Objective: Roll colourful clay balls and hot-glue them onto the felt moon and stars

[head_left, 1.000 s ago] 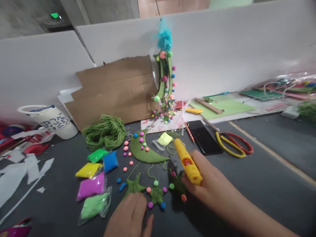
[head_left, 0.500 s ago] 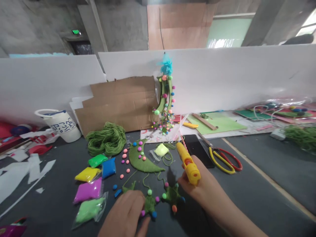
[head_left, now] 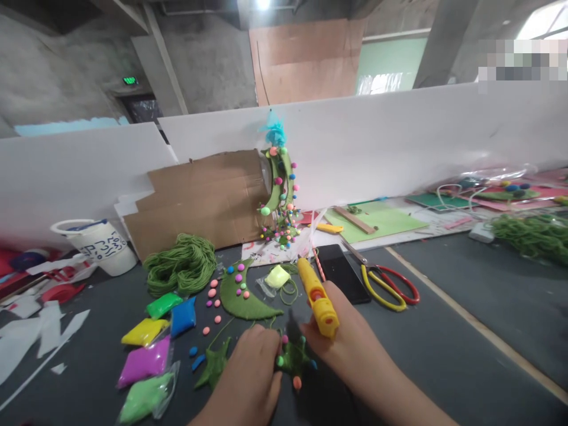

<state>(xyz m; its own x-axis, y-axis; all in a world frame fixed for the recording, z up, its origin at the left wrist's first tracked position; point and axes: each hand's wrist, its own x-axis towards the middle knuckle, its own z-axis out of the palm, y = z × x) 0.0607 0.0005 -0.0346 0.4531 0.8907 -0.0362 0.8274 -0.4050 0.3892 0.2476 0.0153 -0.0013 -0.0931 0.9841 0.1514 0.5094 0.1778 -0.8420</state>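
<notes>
As boards (head_left: 377, 142) part our table (head_left: 435, 361) from a concrete wall (head_left: 210, 77), our right hand (head_left: 332, 322) grips a yellow tool (head_left: 316, 290) and our left hand (head_left: 254, 367), whose hold we cannot tell, curls beside a star (head_left: 293, 357) lying there.

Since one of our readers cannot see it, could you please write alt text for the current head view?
A person's right hand holds a yellow tool above a dark table, while the left hand is between two green stars, one edged with small balls. Around them lie a green crescent, colourful packets, green yarn and scissors.
</notes>
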